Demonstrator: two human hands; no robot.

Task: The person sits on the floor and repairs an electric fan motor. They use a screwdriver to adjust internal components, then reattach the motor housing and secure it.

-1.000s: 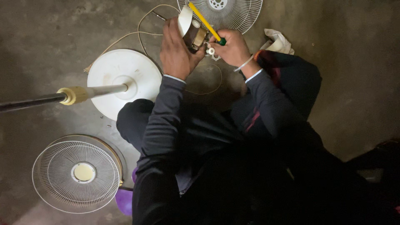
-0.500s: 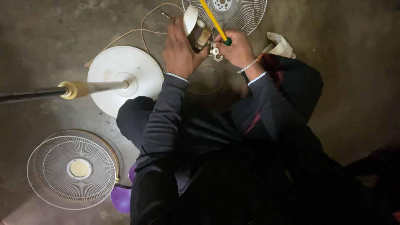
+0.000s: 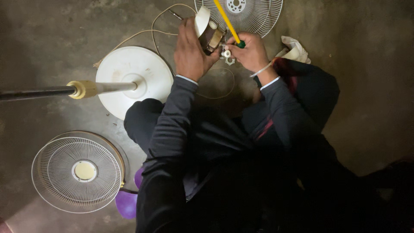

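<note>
My left hand point(image 3: 190, 52) grips a fan motor unit point(image 3: 209, 33), white casing on top with brown windings showing. My right hand point(image 3: 251, 52) holds a screwdriver with a yellow shaft and green handle point(image 3: 228, 25), its lower end against the motor; small white and metal parts point(image 3: 227, 56) sit between my hands. Both arms are in dark long sleeves, and a thin band circles the right wrist. A pale cord point(image 3: 160, 26) loops on the floor behind the motor.
The white round fan base point(image 3: 129, 77) with its stand pole point(image 3: 39, 92) lies to the left. One wire fan guard point(image 3: 77, 172) rests at lower left, another point(image 3: 254, 13) at the top. A white cloth point(image 3: 295, 48) and a purple blade point(image 3: 127, 203) lie on the concrete floor.
The view has shifted slightly, so hands and motor sit a little higher in frame. The screwdriver stays against the motor, standing a bit more upright.
</note>
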